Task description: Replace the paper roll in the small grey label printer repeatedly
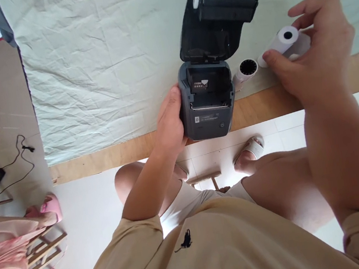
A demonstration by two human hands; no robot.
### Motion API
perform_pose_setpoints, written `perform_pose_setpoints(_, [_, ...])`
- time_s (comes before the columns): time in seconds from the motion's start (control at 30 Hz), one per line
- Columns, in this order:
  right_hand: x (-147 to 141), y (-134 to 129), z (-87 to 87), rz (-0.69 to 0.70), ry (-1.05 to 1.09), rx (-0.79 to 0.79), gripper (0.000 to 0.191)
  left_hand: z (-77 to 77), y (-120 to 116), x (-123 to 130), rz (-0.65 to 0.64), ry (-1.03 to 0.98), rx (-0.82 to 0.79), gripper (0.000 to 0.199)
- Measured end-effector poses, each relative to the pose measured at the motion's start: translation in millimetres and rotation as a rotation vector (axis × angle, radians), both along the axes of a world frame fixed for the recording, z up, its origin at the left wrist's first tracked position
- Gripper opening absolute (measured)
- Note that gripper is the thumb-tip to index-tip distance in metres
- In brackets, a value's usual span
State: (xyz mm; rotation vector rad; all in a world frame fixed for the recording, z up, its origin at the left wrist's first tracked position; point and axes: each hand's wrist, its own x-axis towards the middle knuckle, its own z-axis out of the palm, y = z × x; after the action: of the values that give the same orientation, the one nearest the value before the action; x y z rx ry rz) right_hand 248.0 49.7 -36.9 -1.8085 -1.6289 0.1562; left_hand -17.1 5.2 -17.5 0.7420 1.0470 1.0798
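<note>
Evidently clasping already-opened label printer (209,119) with left hand (171,120), pinching paper roll (277,47) in right hand (325,56) (still outside roll bay (220,77)).

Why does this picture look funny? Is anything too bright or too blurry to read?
In the head view, the floor is washed-out bright; small print on the grey printer is too fuzzy to read; the right forearm looms large, perhaps from lens stretching.

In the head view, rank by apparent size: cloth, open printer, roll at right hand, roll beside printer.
1. Cloth
2. Open printer
3. Roll at the right hand
4. Other roll, beside the printer
The rolls' true sizes are unsure; nearness may differ.
</note>
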Motion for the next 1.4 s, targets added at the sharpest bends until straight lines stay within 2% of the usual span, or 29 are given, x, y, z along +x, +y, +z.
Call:
perform_pose_setpoints(0.1, [-1.3, -2.5, -0.8, 0.004, 0.050, 0.016, 0.070, 8.5, -1.0, 5.3, 0.042, 0.031, -0.047, 0.043])
perform_pose_setpoints(0.27, [0.9, -3.2, -1.7, 0.033, -0.003, 0.014, 0.045, 19.3, -2.1, 15.4, 0.058, 0.071, -0.119, 0.064])
perform_pose_setpoints(0.33, [2.0, -3.0, -2.5, 0.044, -0.016, 0.034, 0.044, 17.2, -2.1, 14.8, 0.042, 0.022, -0.101, 0.064])
perform_pose_setpoints(0.43, [3.2, -4.6, -4.8, 0.092, 0.026, 0.079, 0.055, 10.0, -1.8, 10.2, 0.030, -0.024, -0.071, 0.064])
perform_pose_setpoints(0.57, [3.2, -9.3, -5.2, 0.149, 0.058, 0.056, 0.060, 1.7, -0.4, 1.4, -0.029, -0.086, -0.033, 0.060])
perform_pose_setpoints(0.7, [0.8, -10.6, -0.6, 0.123, -0.007, 0.008, 0.055, -2.1, 1.0, -5.1, -0.097, -0.135, -0.003, 0.051])
perform_pose_setpoints(0.83, [-1.3, -9.6, -0.3, 0.091, 0.035, -0.011, 0.064, -5.3, 1.3, -6.2, -0.103, -0.125, 0.042, 0.049])
perform_pose_setpoints(0.93, [-0.4, -7.3, -1.2, 0.114, 0.160, 0.119, 0.058, -7.7, 1.0, -5.8, -0.116, -0.119, 0.060, 0.036])
perform_pose_setpoints(1.0, [-1.7, -6.2, 2.4, 0.167, 0.237, 0.325, 0.048, -8.6, 0.7, -5.7, -0.125, -0.121, 0.062, 0.036])
perform_pose_setpoints(1.1, [-17.2, -11.7, 17.7, 0.255, 0.312, 0.596, 0.042, -8.2, 0.5, -5.5, -0.133, -0.120, 0.065, 0.039])
perform_pose_setpoints(1.17, [-38.3, -21.7, 31.4, 0.311, 0.319, 0.635, 0.035, -7.0, 0.6, -5.4, -0.134, -0.106, 0.069, 0.040])
perform_pose_setpoints(1.23, [-62.5, -33.1, 42.0, 0.518, 0.223, 0.417, 0.031, -5.7, 0.9, -5.4, -0.120, -0.092, 0.075, 0.039])
perform_pose_setpoints(1.3, [-81.9, -41.0, 45.3, 0.491, 0.039, 0.365, 0.026, -4.5, 1.1, -5.7, -0.105, -0.091, 0.084, 0.036])
perform_pose_setpoints(1.4, [-93.9, -42.0, 38.8, 0.458, -0.127, 0.383, 0.022, -3.1, 0.8, -6.9, -0.114, -0.109, 0.090, 0.032])
